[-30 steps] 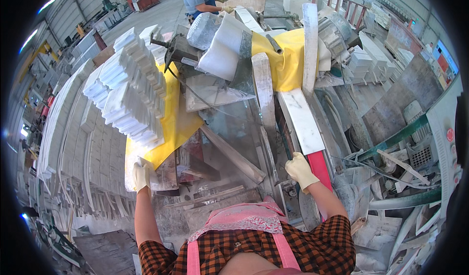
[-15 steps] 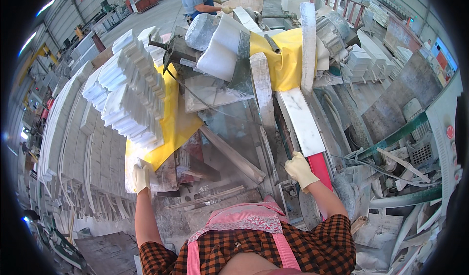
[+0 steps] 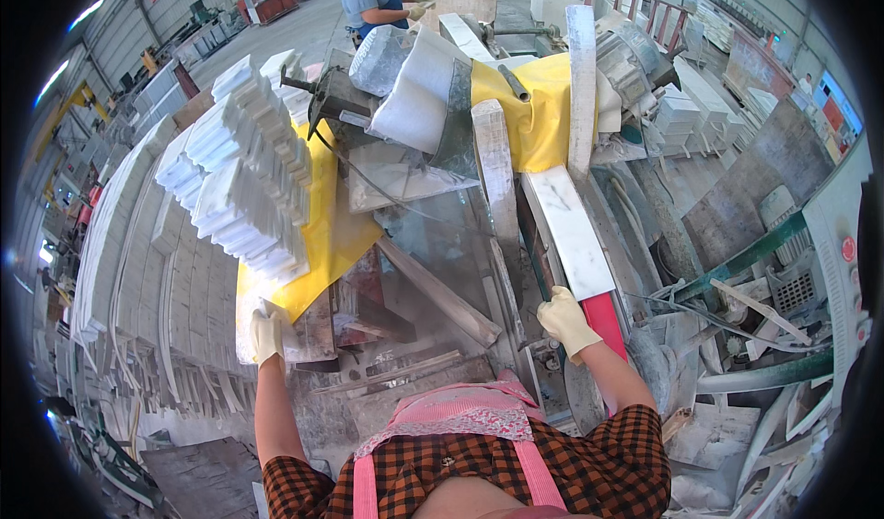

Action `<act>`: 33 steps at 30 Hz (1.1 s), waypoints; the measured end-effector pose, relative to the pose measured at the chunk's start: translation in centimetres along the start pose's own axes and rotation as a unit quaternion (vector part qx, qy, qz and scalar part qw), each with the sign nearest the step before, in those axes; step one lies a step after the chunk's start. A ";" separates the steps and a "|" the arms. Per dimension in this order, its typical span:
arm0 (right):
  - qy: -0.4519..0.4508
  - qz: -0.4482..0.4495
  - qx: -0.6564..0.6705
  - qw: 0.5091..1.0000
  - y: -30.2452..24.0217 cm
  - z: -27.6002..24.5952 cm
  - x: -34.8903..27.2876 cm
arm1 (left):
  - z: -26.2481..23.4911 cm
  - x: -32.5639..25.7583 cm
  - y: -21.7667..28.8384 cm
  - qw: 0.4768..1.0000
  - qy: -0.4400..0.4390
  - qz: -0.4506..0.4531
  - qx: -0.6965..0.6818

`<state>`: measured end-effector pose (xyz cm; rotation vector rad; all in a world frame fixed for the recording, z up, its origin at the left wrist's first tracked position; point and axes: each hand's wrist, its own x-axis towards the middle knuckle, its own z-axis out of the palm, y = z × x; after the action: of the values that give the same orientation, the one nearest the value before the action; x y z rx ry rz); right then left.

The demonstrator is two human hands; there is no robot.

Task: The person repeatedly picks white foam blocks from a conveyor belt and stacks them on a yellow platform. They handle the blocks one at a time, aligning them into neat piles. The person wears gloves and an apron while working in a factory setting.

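Head view: feeding a white marble strip (image 3: pixel 573 233) along the saw bench.
Right gloved hand (image 3: pixel 566 321) pressed flat, fingers together, on the strip's near end; left gloved hand (image 3: pixel 268 333) closed on a pale slab's corner (image 3: pixel 299 335). Best pushed straight, steadily. Blade hidden; dust blurs the table.

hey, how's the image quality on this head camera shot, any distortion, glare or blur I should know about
Head view: strong fisheye bending, with the green rail curving and black corners at the rim; bright even daylight, mild glare on the white marble strip; left hand and right hand look sharp; the far hall is small and soft.
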<state>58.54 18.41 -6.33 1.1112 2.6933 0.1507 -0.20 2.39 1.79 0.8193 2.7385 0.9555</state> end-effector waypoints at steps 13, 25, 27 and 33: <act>-0.015 -0.005 0.006 1.000 0.0 -0.4 -0.1 | 0.3 0.4 -0.5 1.000 0.005 0.006 0.019; -0.017 0.018 0.010 1.000 -0.2 0.3 0.2 | -0.5 -0.8 1.2 1.000 0.001 -0.003 0.018; -0.019 0.021 0.006 1.000 -0.2 0.4 0.3 | -0.6 -0.9 1.3 1.000 0.001 -0.002 0.013; 0.031 0.016 0.009 0.999 -0.3 1.4 0.1 | -0.6 -0.8 1.1 1.000 -0.013 -0.008 0.011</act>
<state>58.57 18.27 -7.76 1.1745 2.7366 0.1699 0.79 2.38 2.88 0.8067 2.7333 0.9064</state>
